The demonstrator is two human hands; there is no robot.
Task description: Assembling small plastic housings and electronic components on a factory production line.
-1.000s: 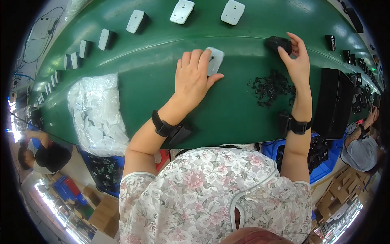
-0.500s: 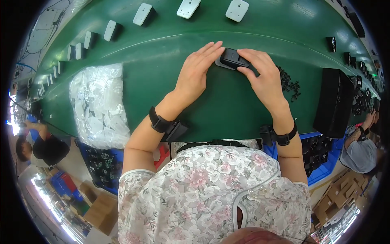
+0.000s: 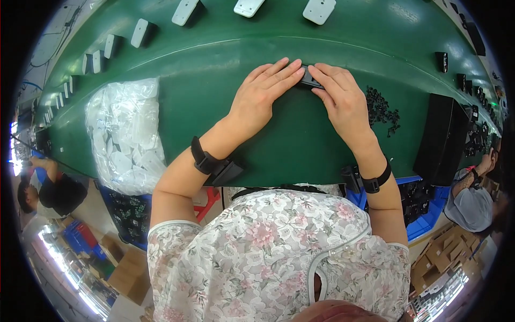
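A small black plastic housing (image 3: 310,79) lies on the green table between my two hands, mostly covered by fingers. My left hand (image 3: 264,95) has its long fingers laid together over the housing's left end, the thumb out of sight. From the other side my right hand (image 3: 343,95) grips it, fingers bent over the top and thumb at the near edge. Just right of that hand is a loose pile of small black parts (image 3: 381,110).
A clear bag of white plastic pieces (image 3: 126,137) lies on the left. At right stands a black box (image 3: 441,139). White-topped units (image 3: 319,11) line the far side. Blue crates (image 3: 424,222) with black parts sit below the table edge. Co-workers (image 3: 472,198) are on both sides.
My left hand has moved right, its fingers now over the housing's left end. My right hand's fingers have closed further over it, hiding more of the housing.
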